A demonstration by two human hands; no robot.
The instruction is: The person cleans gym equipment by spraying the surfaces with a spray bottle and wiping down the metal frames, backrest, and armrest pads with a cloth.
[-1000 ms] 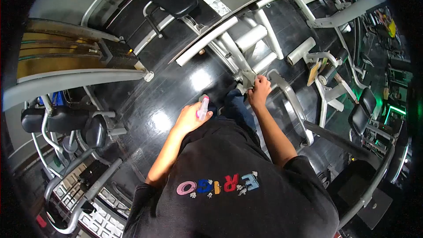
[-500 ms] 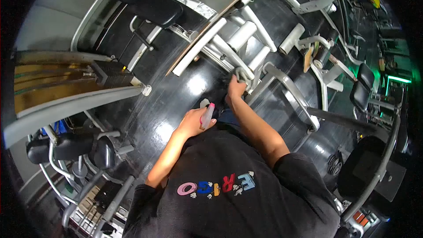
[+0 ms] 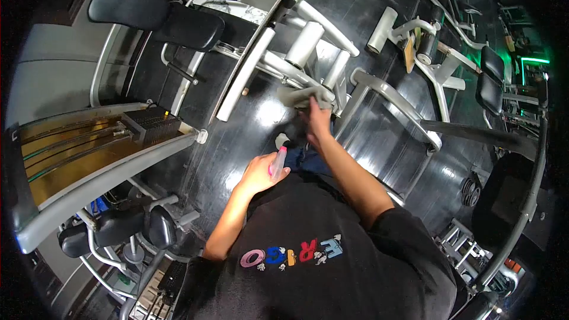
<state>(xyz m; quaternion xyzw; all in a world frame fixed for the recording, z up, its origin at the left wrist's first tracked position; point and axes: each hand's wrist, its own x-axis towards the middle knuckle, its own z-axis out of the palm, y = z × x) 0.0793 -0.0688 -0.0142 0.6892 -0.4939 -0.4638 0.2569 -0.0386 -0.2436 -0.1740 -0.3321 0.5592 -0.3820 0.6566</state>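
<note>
A clear bottle with pink parts [image 3: 278, 162] is gripped in my left hand [image 3: 259, 173], in front of my dark shirt. My right hand [image 3: 318, 120] reaches forward with its fingers closed on a grey cloth [image 3: 305, 96]. The cloth is slightly blurred and lies at the near end of a white-grey machine frame [image 3: 285, 66]; whether it touches the metal I cannot tell.
Black padded seats [image 3: 192, 26] stand at upper left, above a weight stack [image 3: 148, 124]. A curved grey bar [image 3: 394, 98] rises right of my right hand. More black pads [image 3: 121, 227] are at lower left. Weight plates [image 3: 470, 191] lie at right.
My right hand has moved left from its earliest position, and the cloth now shows spread out beyond its fingers. The view has shifted over the machines. My left hand still holds the bottle.
</note>
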